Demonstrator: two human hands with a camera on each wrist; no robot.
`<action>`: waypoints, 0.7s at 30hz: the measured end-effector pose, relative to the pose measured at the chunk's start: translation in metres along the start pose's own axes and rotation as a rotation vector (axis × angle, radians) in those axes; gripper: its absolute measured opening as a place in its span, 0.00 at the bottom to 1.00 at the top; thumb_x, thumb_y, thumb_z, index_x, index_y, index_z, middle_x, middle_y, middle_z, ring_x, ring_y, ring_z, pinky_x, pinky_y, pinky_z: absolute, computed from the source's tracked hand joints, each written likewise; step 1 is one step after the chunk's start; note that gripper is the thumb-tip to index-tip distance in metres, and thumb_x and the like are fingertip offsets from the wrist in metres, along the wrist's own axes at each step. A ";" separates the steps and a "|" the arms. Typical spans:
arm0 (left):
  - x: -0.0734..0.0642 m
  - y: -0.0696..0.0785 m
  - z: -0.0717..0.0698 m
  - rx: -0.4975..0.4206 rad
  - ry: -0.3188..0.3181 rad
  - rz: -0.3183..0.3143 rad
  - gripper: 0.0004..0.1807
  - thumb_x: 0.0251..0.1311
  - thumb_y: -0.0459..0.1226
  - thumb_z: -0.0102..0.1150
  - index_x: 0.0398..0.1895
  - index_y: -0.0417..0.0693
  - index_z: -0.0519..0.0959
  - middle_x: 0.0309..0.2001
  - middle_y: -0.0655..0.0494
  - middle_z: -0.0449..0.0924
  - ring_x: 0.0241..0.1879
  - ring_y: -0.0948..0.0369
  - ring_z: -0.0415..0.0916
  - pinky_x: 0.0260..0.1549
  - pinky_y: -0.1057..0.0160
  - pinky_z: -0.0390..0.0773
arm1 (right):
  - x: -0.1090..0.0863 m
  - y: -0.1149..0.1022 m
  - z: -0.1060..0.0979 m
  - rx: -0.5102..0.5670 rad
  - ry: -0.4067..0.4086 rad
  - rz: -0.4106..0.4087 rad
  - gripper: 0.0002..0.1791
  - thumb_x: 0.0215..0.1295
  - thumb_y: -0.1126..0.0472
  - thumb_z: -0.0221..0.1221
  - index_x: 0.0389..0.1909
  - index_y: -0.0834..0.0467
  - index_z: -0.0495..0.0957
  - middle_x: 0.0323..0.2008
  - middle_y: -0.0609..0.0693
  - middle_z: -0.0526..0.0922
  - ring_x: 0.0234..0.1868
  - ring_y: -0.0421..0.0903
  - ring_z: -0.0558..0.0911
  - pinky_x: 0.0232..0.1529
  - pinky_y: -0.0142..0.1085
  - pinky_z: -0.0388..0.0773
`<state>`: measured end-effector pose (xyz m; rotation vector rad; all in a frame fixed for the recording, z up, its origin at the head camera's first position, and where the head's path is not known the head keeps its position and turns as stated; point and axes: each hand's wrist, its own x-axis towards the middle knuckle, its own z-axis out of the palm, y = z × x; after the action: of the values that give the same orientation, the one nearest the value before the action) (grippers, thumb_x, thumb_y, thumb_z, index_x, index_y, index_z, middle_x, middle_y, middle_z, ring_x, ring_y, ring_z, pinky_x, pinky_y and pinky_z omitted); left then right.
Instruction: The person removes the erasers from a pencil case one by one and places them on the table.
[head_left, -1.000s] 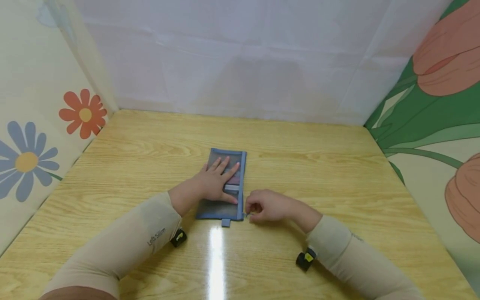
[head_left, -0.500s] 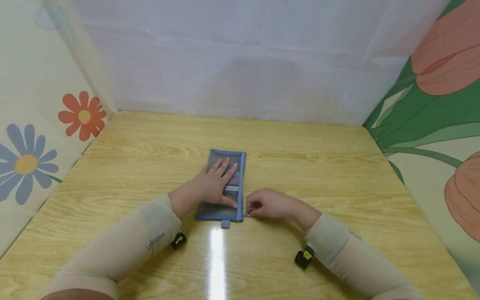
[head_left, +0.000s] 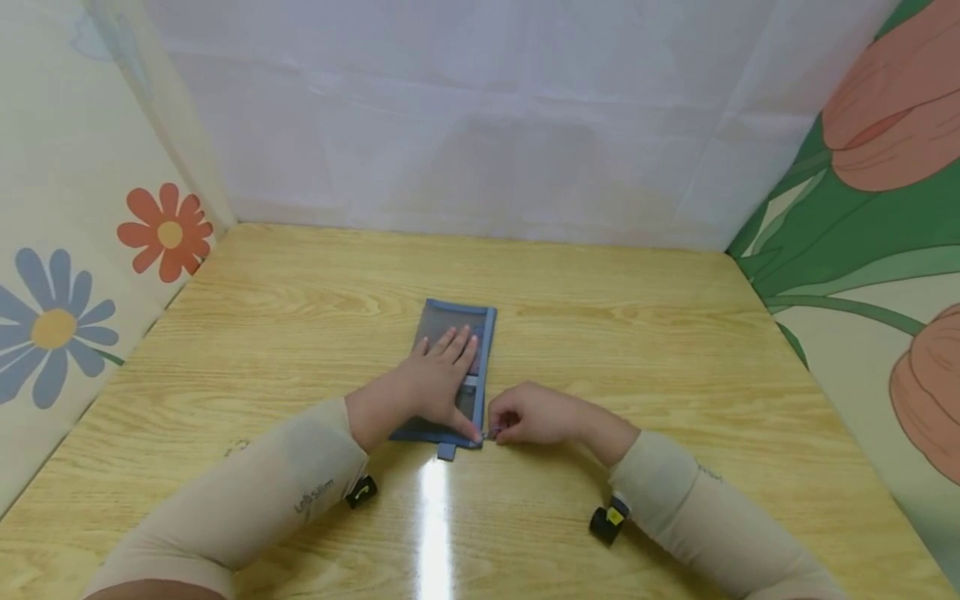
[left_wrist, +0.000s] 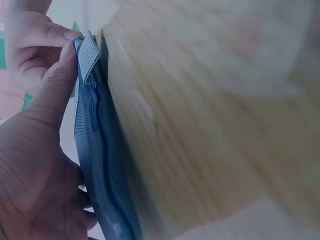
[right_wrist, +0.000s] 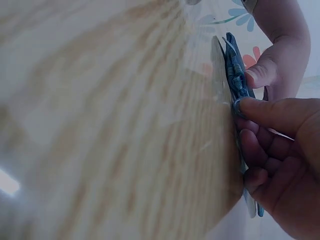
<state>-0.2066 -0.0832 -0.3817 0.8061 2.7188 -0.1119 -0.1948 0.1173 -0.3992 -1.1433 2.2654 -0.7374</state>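
Note:
A blue zip pouch (head_left: 438, 321) with see-through mesh sides lies flat on the wooden table, its zip edge toward the right. Across it rests my left hand (head_left: 438, 383), fingers straight, the thumb pressing the near right corner by the zip's end. A small fabric tab (head_left: 447, 452) sticks out from the near edge. Just right of that corner, my right hand (head_left: 536, 412) pinches the zipper pull (right_wrist: 238, 106), which has a ring, between thumb and finger. Something pale and something purplish show dimly inside the pouch; the left palm hides the rest.
The wooden table (head_left: 637, 333) stretches around the pouch on every side. A white sheet (head_left: 480, 125) stands at the back, with flower-printed panels (head_left: 60, 208) at left and right. A bright light reflection crosses the tabletop near the pouch.
My left hand has slid nearer, its thumb moving down to the zip-end corner and its fingers drawing closer together. The pouch has shifted slightly. My right hand stays at the zipper pull.

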 end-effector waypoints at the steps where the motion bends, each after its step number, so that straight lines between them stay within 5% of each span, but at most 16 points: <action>1: 0.000 0.000 0.000 -0.006 -0.003 0.001 0.77 0.20 0.82 0.43 0.71 0.43 0.34 0.71 0.43 0.27 0.69 0.45 0.28 0.62 0.39 0.42 | 0.000 0.000 0.000 -0.002 -0.001 -0.003 0.04 0.56 0.63 0.60 0.26 0.51 0.78 0.24 0.38 0.76 0.28 0.34 0.74 0.32 0.28 0.74; 21: 0.000 0.002 -0.004 -0.018 -0.033 -0.010 0.79 0.18 0.80 0.50 0.71 0.42 0.33 0.71 0.43 0.26 0.69 0.46 0.27 0.62 0.39 0.43 | 0.004 0.004 -0.001 0.028 0.109 0.110 0.07 0.59 0.61 0.59 0.22 0.51 0.77 0.19 0.38 0.75 0.23 0.35 0.72 0.26 0.29 0.71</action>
<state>-0.2064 -0.0804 -0.3780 0.7791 2.6896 -0.1024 -0.2002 0.1166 -0.4017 -0.9783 2.3795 -0.8024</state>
